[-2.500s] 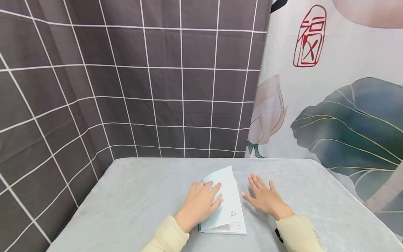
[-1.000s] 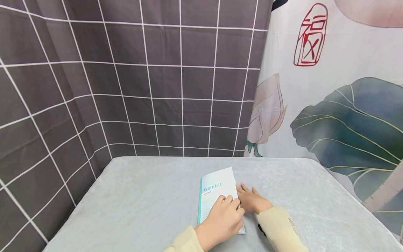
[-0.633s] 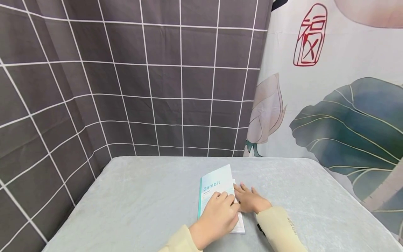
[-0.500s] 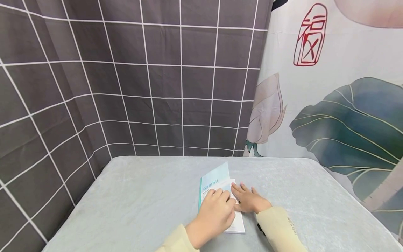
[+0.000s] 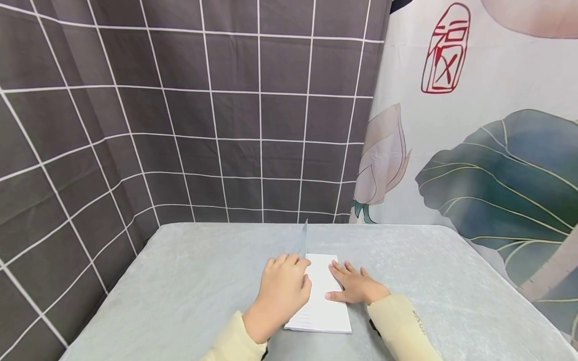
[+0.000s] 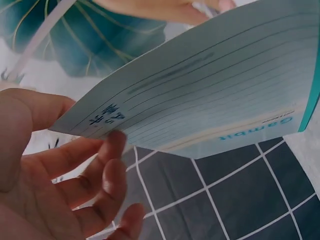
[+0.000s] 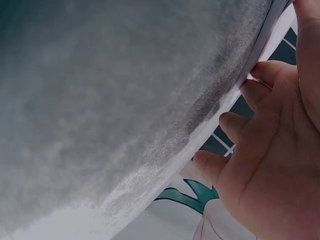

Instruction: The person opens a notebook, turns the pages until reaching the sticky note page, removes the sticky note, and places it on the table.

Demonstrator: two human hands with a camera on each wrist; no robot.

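Note:
A notebook [image 5: 321, 316] lies on the grey table in the head view, its white first page uncovered. My left hand [image 5: 281, 288] pinches the front cover [image 5: 303, 243], which stands nearly upright over the left side. The left wrist view shows the cover [image 6: 210, 75] from its printed side, with "Gambit" lettering upside down and a teal spine strip. There its corner sits between the thumb and index finger of my left hand [image 6: 70, 165]. With fingers spread, my right hand [image 5: 358, 287] rests on the page's right edge. The right wrist view shows that hand's palm [image 7: 265, 145] beside the tabletop.
A grey cloth-covered table [image 5: 203, 286] bears the notebook close to its front. Behind it hangs a dark curtain [image 5: 235, 115] with white grid lines. A pale curtain [image 5: 487, 150] with lotus prints hangs at the right.
My left hand has taken the cover's right edge and swung it up and leftward, uncovering the page. My right hand has moved left from the table onto the notebook's right edge.

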